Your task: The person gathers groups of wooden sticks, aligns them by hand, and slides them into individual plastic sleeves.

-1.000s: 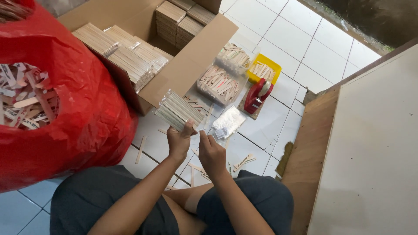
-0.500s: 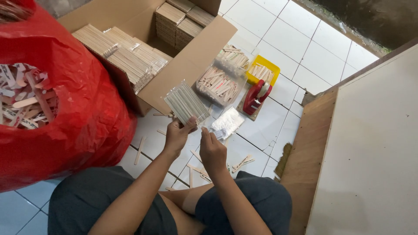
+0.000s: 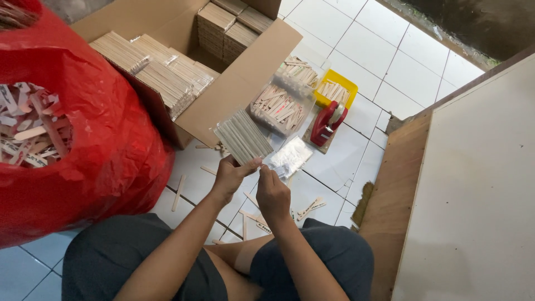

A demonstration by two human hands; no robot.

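My left hand [image 3: 232, 177] grips the near end of a flat clear packet of wooden sticks [image 3: 242, 136], held up over the white tiled floor. My right hand [image 3: 272, 191] pinches the packet's open plastic edge beside my left thumb. I sit cross-legged in dark shorts [image 3: 139, 262]. Just past my hands lies a small clear plastic bag [image 3: 292, 157] on the tiles.
A large red plastic bag [image 3: 78, 139] full of wooden sticks stands at my left. Behind it is an open cardboard box [image 3: 234, 83] with stacked stick packets. A red tape dispenser [image 3: 327, 122], a yellow tray [image 3: 336, 89], loose stick piles and scattered sticks lie ahead. A wooden board [image 3: 473, 184] is at right.
The stick packet has swung upward and turned in my left hand, and my right hand has come in closer to its near edge.
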